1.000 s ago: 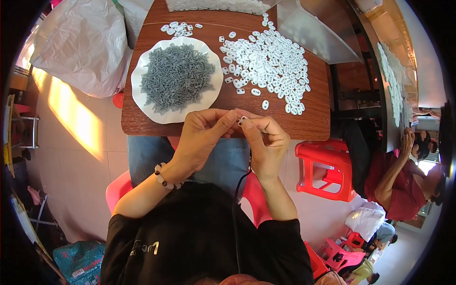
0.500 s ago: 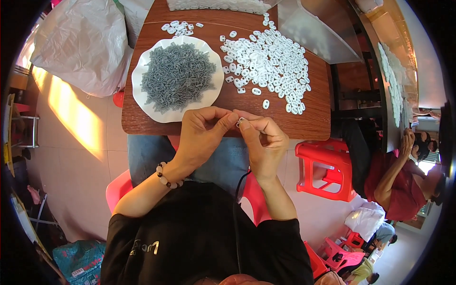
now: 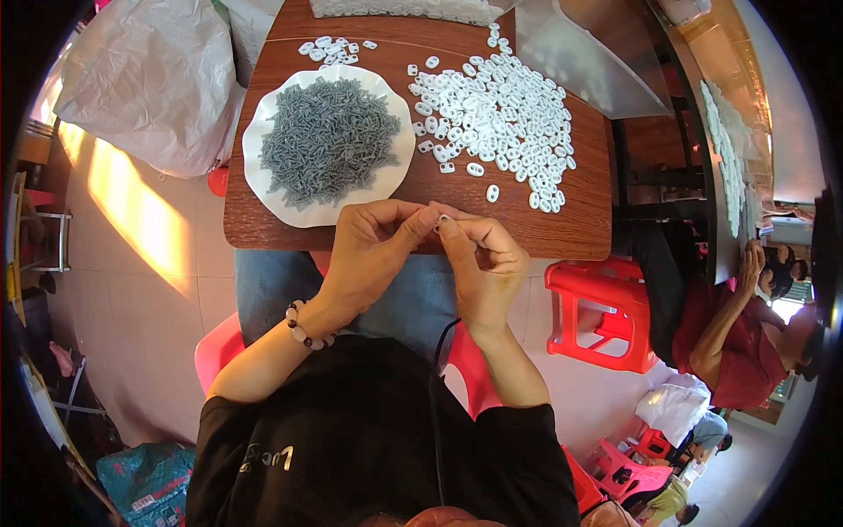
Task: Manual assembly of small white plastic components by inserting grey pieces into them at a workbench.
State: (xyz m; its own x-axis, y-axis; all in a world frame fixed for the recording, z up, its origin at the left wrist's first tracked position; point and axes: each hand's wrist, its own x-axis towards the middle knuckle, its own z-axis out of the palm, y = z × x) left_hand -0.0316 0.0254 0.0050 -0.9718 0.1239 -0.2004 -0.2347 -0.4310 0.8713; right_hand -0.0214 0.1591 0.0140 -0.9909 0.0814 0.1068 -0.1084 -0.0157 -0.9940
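Observation:
Over the front edge of the wooden table, my left hand and my right hand meet fingertip to fingertip. The right thumb and forefinger pinch a small white two-holed plastic piece, mostly covered by the fingers. The left thumb and forefinger are pressed together against it; whatever they hold is too small and hidden to name. Just beyond my left hand is a white scalloped plate heaped with small grey translucent plastic parts. Past my right hand spreads a pile of white two-holed pieces.
A smaller group of white pieces lies behind the plate. Clear plastic containers stand along the table's far side. A large white bag is at left, a red stool at right. Another person in a dark red shirt sits further right.
Both hands stay pinched together at the same spot. The right hand has shifted very slightly left, and the white piece between the fingertips has turned a little.

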